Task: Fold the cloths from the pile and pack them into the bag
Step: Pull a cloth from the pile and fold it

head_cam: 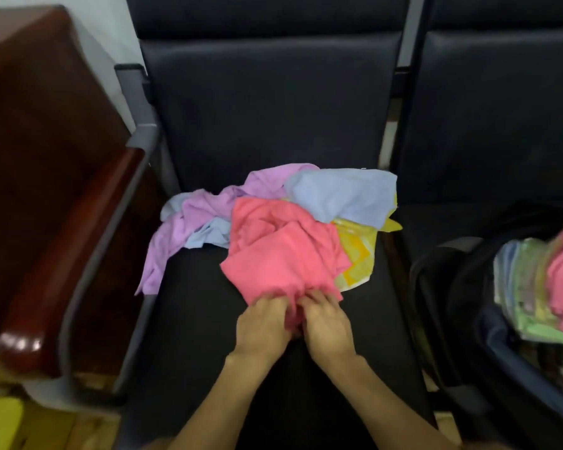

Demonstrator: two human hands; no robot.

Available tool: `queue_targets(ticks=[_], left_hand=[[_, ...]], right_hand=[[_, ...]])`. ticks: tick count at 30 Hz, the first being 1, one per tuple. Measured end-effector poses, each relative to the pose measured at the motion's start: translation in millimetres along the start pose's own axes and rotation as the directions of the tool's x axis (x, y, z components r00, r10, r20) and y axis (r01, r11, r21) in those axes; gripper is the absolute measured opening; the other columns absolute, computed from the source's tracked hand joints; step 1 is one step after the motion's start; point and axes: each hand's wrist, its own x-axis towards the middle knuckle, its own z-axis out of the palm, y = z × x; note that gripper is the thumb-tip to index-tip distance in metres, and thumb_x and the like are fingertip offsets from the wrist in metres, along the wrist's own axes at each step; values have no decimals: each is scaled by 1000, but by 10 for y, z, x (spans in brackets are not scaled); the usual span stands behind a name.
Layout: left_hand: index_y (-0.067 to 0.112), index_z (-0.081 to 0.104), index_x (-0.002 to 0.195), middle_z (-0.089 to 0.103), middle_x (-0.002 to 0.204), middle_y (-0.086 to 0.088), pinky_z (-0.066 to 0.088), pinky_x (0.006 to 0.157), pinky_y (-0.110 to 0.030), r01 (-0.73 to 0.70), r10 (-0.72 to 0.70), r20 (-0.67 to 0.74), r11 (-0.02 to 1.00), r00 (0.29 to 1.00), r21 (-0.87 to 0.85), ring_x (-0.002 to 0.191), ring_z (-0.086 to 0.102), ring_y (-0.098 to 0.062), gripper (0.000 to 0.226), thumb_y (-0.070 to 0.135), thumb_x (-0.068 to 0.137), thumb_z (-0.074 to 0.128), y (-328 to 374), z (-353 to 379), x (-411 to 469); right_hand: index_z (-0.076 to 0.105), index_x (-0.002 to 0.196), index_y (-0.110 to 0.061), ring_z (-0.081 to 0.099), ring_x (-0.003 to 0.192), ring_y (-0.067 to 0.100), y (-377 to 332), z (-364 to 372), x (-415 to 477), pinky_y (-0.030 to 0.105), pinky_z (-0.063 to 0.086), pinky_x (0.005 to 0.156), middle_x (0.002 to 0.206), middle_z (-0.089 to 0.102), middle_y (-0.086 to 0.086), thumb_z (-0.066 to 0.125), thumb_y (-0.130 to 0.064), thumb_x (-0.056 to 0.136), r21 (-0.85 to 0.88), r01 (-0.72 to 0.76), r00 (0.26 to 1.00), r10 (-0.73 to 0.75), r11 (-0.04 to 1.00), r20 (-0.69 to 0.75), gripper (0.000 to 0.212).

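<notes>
The pink cloth [283, 251] lies crumpled on top of the pile of cloths [342, 196], on the seat of a dark padded chair [267, 108]. It looks light, soft and limp, so it will sag and bunch unless taken by its corners or along an edge and drawn flat. Both hands sit side by side at its near edge, forearms reaching forward from below. The left hand [262, 323] and the right hand [327, 319] have their fingers curled into the fabric, each pinching the hem. To the right, an open dark bag [452, 319] rests on the next seat, holding a stack of folded cloths [540, 287] already packed. The purple, blue and yellow cloths are not yet folded.
</notes>
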Motion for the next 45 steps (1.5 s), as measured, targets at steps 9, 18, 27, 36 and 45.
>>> queue_targets(ticks=[9, 18, 27, 36, 45], left_hand=[[16, 65, 114, 64, 119, -3, 48, 81, -38, -64, 68, -28, 991, 997, 120, 104, 62, -27, 23, 22, 99, 49, -3, -3, 23], [17, 64, 93, 68, 87, 3, 51, 70, -37, -64, 7, -157, 929, 988, -363, 78, 63, -17, 19, 25, 99, 47, 158, -203, -409], [18, 62, 75, 60, 73, 11, 39, 66, -27, -179, -72, -284, 622, 956, -762, 72, 51, -9, 25, 12, 96, 51, 296, -466, -1065], [9, 55, 72, 51, 65, 6, 36, 64, -27, -240, -77, -342, 573, 936, -784, 60, 44, -3, 22, 4, 93, 49, 428, -493, -1791], [-2, 63, 87, 61, 83, -6, 45, 76, -28, -469, 6, -546, 519, 838, -714, 80, 54, -11, 29, 24, 87, 50, 897, -1381, -2190]], right_hand=[[61, 88, -16, 58, 90, 23, 60, -151, 61, 38, 47, 76, 97, 64, -2, 49, -20, 99, 104, 51, 996, -43, 993, -79, 17], [47, 105, -15, 62, 76, 18, -20, -318, -444, 40, 52, 70, 87, 65, -1, 51, -18, 99, 300, 54, 991, -13, 953, -137, 8], [65, 84, -19, 65, 74, 18, 239, -482, -945, 37, 54, 72, 79, 70, 1, 61, -35, 95, 535, -261, 953, 303, 803, 12, 19], [57, 101, -15, 66, 81, 20, 338, -558, -1791, 33, 58, 60, 94, 67, 8, 62, -8, 92, 928, -255, 874, 475, 272, 100, 12], [67, 99, 4, 58, 66, 21, 159, -1358, -2248, 28, 45, 58, 79, 64, 11, 57, -15, 96, 938, -166, 857, 515, 305, -16, 22]])
